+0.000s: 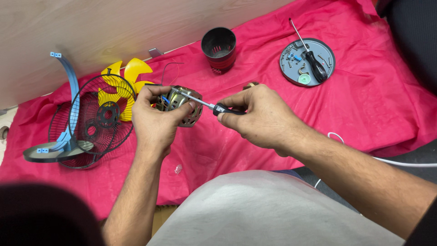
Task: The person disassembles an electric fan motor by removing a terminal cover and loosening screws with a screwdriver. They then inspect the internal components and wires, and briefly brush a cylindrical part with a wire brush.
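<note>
Standing next to this person's bench, so here's how it's laid out. The left hand (154, 119) is wrapped around a small fan motor (181, 105), fingers curled over the top and thumb pressing on the front, so it's held up off the cloth and can't twist. The right hand (259, 117) pinches the black handle of a screwdriver (214, 107) between thumb and fingertips, shaft lying almost level with its tip up against the motor's metal casing. That light fingertip grip looks like it's for twirling rather than muscle, I'd say.

Everything sits on a red cloth (373, 105), which I'd guess keeps small bits from rolling away. Same logic with the round grey lid (327, 51) up at the right: it's holding loose screws, with a second screwdriver (310, 55) laid across it, all within reach of the right hand.

Behind the motor stands a dark red-and-black cup-shaped housing (219, 47). Off to the left, out of the way, are the wire fan guards (95, 120), the yellow blade (126, 77) propped behind them, and a blue curved stand (70, 98) on its grey base. A white cable (391, 160) trails off at the right.
</note>
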